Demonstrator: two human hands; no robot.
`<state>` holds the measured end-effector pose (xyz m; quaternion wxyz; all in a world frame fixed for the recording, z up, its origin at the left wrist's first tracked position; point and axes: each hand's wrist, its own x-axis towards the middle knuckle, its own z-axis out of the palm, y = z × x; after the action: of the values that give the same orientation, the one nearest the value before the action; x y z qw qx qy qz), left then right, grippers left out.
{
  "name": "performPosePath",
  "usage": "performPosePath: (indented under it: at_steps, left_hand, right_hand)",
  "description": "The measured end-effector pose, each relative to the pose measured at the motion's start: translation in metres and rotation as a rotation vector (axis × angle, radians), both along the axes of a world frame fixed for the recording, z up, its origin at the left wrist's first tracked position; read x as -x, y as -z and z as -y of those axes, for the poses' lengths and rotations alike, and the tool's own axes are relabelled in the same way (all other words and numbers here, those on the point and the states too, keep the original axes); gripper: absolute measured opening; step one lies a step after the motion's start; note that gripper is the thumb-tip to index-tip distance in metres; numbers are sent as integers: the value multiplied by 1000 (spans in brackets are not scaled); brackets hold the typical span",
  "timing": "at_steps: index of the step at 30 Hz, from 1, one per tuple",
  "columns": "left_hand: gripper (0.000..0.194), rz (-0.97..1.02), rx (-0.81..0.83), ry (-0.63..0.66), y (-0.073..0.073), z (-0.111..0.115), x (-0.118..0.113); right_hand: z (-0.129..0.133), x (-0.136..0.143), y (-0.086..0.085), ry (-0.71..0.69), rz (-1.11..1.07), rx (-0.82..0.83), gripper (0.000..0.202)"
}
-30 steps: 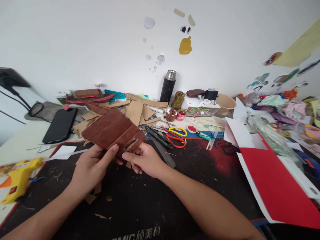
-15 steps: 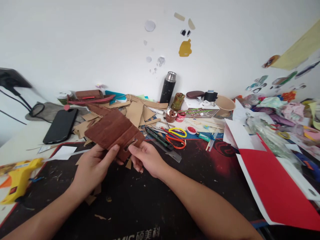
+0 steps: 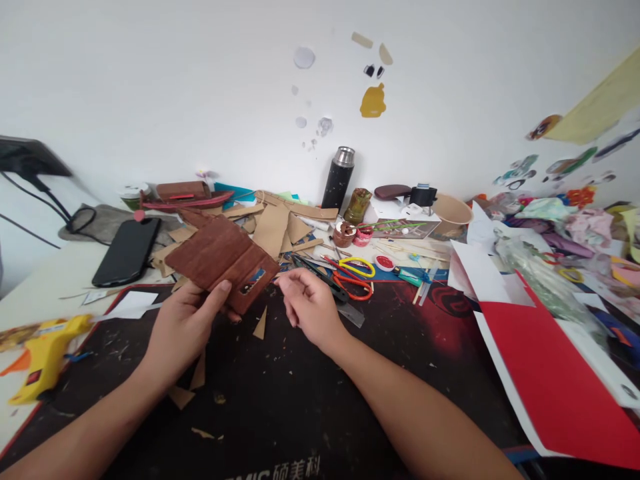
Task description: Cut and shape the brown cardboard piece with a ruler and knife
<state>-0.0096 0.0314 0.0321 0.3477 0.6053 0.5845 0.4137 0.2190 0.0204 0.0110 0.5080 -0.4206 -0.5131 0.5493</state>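
My left hand (image 3: 183, 327) is closed round the lower edge of a brown-painted cardboard piece (image 3: 213, 257), thumb on its face and fingers behind. The piece is tilted, has fold-like lines across it, and a small rough-edged rectangular opening (image 3: 253, 281) near its right end. Just off its right corner is my right hand (image 3: 310, 307), fingers curled and thumb against the index finger; whatever is in that pinch is too small to make out. A triangular cardboard scrap (image 3: 260, 325) lies on the black mat (image 3: 300, 400) below.
A yellow glue gun (image 3: 47, 360) and black phone (image 3: 126, 251) are at left. Behind my hands lie cardboard scraps (image 3: 270, 227), a utility knife (image 3: 320, 273) and scissors (image 3: 357, 277). A black flask (image 3: 339, 179) stands by the wall; red card (image 3: 555, 373) lies at right.
My right hand has drawn back rightward from the opening, where its thumb was pressing. The opening is now uncovered. My left hand still holds the cardboard piece, turned slightly.
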Motion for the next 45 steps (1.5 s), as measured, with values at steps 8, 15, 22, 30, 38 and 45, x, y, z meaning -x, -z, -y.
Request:
performPosePath:
  at_steps: [8, 15, 22, 30, 38, 45]
  left_hand:
    - [64, -21, 16, 54, -4, 2, -4]
    - [64, -54, 40, 60, 5, 1, -4]
    - [68, -63, 40, 77, 4, 3, -5]
    - [68, -66, 35, 72, 8, 2, -5]
    - [64, -94, 33, 72, 5, 1, -3]
    - [62, -66, 45, 77, -2, 1, -4]
  right_hand:
    - [9, 1, 4, -95, 424, -184, 34]
    - [10, 0, 5, -110, 490, -205, 38]
    - [11, 6, 8, -219, 621, -213, 42]
    - [8, -2, 2, -150, 746, -264, 40]
    - [11, 2, 3, -208, 796, -288, 47]
    - [4, -8, 0, -70, 806, -296, 46]
